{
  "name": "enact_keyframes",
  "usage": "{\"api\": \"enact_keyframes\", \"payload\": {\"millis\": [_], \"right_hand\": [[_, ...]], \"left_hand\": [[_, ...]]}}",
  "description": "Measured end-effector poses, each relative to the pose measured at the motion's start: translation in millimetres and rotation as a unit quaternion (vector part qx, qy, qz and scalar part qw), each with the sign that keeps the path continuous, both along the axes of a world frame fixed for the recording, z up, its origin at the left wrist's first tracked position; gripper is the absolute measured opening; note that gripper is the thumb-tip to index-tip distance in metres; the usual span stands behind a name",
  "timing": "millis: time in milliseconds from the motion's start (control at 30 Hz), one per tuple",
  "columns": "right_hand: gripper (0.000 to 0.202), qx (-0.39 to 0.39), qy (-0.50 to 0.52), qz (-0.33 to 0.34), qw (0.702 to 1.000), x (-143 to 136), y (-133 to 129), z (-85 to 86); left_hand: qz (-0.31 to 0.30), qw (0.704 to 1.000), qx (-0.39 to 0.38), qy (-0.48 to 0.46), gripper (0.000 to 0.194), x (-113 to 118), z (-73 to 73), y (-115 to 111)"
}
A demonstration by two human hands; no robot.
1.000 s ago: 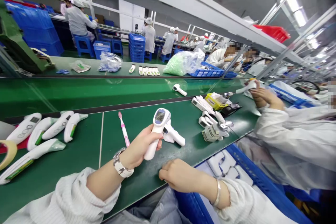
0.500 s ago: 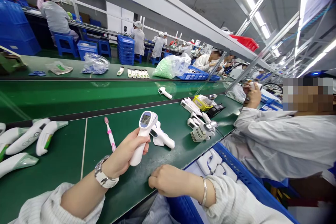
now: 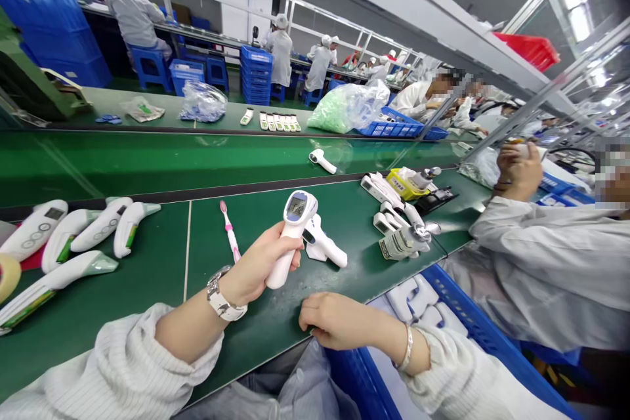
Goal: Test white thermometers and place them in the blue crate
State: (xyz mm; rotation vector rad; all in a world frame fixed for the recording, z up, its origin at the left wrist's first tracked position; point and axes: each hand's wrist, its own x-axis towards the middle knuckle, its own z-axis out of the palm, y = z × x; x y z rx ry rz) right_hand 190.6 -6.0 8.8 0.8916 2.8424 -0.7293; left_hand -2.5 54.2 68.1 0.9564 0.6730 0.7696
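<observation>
My left hand [image 3: 266,261] is wrapped round the handle of a white infrared thermometer [image 3: 294,226], its small screen tilted up toward me. Just behind it a second white infrared thermometer [image 3: 329,248] lies on the green bench [image 3: 162,295]. To the left of that hand lies a pink-and-white toothbrush [image 3: 229,230]. My right hand [image 3: 332,320] rests at the bench's front edge with its fingers curled under; whether anything is in them is hidden. Beside it, below the edge, a blue crate [image 3: 472,315] holds several white thermometer housings [image 3: 418,295].
Several white device bodies [image 3: 93,230] lie at the left, near a roll of tape [image 3: 7,275]. On the right are a yellow box [image 3: 404,184] and a bottle [image 3: 401,243]. One thermometer [image 3: 322,161] lies on the green conveyor belt [image 3: 236,161]. A co-worker's sleeve [image 3: 531,243] is at right.
The view has swung to the right edge less and lower, so the bench items sit further right. My left hand still grips the thermometer; my right hand stays at the bench edge.
</observation>
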Motion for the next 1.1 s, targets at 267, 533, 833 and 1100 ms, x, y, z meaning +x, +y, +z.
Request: {"api": "enact_keyframes", "payload": {"millis": [267,533,833,1100], "right_hand": [[0.019,-0.058,0.015,-0.065,0.996,5,-2,-7.5],[0.019,-0.159,0.185,-0.196,0.950,11,-3,15.8],[0.019,-0.129,0.647,-0.375,0.651,-59,12,51.3],[0.018,-0.121,0.626,-0.407,0.654,-70,15,52.1]], "left_hand": [[0.006,1.000,-0.009,-0.010,0.015,1,-1.7,-2],[0.026,0.997,-0.039,-0.067,0.019,7,-8.6,-4],[0.109,0.986,-0.012,-0.129,0.028,17,-17.2,-13],[0.138,0.976,0.133,-0.102,0.032,16,-18.7,-18]]}}
